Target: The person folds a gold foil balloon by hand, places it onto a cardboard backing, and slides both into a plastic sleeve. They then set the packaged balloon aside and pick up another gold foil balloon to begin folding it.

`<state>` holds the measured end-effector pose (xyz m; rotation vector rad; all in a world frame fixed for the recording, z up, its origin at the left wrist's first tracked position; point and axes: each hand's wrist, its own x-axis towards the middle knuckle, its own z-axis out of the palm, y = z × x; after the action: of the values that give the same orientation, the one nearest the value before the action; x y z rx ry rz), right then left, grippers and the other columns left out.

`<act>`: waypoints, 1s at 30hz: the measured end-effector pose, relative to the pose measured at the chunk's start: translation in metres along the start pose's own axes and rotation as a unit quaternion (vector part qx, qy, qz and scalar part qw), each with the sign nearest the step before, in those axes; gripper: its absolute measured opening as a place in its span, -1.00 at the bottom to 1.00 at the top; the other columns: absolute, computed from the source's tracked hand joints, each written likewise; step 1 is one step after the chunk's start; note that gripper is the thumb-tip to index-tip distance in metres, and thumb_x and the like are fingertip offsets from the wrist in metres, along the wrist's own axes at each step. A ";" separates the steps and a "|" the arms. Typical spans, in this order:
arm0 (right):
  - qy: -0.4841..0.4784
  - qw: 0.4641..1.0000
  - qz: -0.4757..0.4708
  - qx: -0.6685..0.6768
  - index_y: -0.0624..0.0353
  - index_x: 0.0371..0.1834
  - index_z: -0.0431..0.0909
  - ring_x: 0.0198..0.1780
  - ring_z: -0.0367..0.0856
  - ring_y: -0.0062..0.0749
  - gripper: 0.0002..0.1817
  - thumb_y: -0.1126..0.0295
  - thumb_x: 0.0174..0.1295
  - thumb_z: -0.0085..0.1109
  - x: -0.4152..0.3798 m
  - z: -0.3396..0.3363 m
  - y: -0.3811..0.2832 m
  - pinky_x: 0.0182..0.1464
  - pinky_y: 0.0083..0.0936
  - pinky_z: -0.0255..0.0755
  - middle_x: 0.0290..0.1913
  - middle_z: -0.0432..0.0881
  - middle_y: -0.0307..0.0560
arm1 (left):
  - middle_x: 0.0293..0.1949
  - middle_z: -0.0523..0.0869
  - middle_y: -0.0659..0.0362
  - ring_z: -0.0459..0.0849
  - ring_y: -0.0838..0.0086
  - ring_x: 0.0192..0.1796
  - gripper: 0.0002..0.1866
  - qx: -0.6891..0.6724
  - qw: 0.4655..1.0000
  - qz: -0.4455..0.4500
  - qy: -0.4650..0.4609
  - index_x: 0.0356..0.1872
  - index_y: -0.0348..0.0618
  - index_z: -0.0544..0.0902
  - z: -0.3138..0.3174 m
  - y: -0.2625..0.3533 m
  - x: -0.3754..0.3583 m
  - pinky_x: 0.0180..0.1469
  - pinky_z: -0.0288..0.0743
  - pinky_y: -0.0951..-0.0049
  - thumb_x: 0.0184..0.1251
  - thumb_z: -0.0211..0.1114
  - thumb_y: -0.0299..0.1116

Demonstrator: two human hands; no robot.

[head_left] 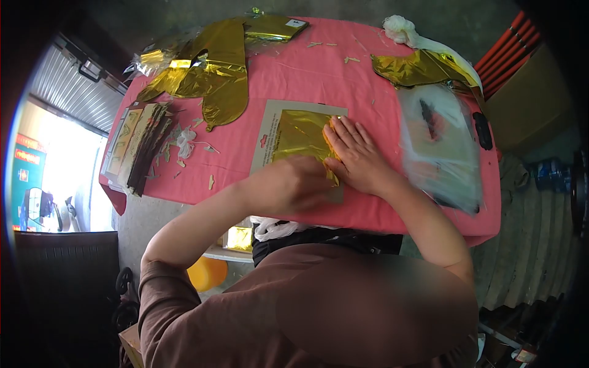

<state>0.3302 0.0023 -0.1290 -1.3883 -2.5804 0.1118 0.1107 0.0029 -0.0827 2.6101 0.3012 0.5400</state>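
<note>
At the far left of the pink table (294,80), a stack of flat card packets (138,147) is laid near the table edge, with small white scraps (184,140) scattered just beside it. Further in, a heap of crumpled gold foil balloons (208,73) is spread across the upper left of the table, and a folded gold packet (273,27) is set just beyond it near the far edge. Near the middle, a grey backing card (270,132) is laid flat, and a folded sheet of gold foil (300,135) is rested on top of it. The left hand (291,184) is seen at the near edge of the foil, blurred, with the fingers curled; it seems to be pressed onto or closed over the foil's near edge, but how tightly it is closed cannot be told. Just to its right, the right hand (356,153) is laid flat, palm down, with the fingers straight and held close together, pressed onto the right edge of the foil and the card; nothing is gripped by it. The two hands are nearly touching. Further right, another crumpled piece of gold foil (417,67) is spread near the far right corner, a white bunched cloth (399,27) is placed beyond it, and a clear plastic bag (442,141) is laid along the table's right edge.
</note>
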 end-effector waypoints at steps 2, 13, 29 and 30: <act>0.005 1.000 -0.001 0.001 0.24 0.45 0.00 0.52 -0.16 -0.08 -0.31 0.05 0.37 -0.20 -0.001 0.001 0.001 0.48 -0.17 -0.31 0.48 -0.03 0.16 | -0.06 0.55 0.07 0.54 0.16 -0.04 -0.65 0.027 0.997 -0.066 0.023 -0.08 -0.20 0.58 -0.011 -0.016 -0.006 0.01 0.43 0.22 0.09 0.28 -0.31; -0.070 0.997 0.014 0.022 0.25 0.48 -0.15 0.54 -0.28 -0.12 -0.11 -0.12 0.28 -0.08 -0.004 -0.016 0.005 0.49 -0.19 -0.38 0.51 -0.18 0.14 | 0.40 0.20 -0.03 0.07 0.06 0.46 -0.28 0.205 0.952 -0.227 0.007 0.38 -0.01 0.23 0.014 -0.028 -0.019 0.45 -0.11 0.09 0.29 0.07 0.15; -0.132 0.990 0.015 0.043 0.31 0.47 -0.19 0.54 -0.33 -0.13 0.09 -0.27 0.11 0.05 -0.010 -0.032 0.008 0.50 -0.18 -0.42 0.51 -0.23 0.18 | 0.36 0.23 -0.12 0.10 -0.05 0.44 -0.25 0.206 0.949 -0.238 0.006 0.38 -0.10 0.20 0.013 -0.020 -0.008 0.40 -0.08 -0.08 0.26 0.13 0.09; -0.131 0.990 0.013 0.043 0.31 0.47 -0.19 0.54 -0.33 -0.13 0.09 -0.27 0.11 0.05 -0.009 -0.032 0.007 0.50 -0.18 -0.42 0.51 -0.23 0.18 | 0.36 0.22 -0.14 0.10 -0.06 0.44 -0.25 0.204 0.950 -0.235 0.008 0.38 -0.11 0.20 0.013 -0.020 -0.007 0.39 -0.07 -0.10 0.25 0.17 0.05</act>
<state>0.3480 -0.0023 -0.1005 -1.4638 -2.7265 0.4305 0.1074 0.0134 -0.1048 2.7706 1.1094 0.3562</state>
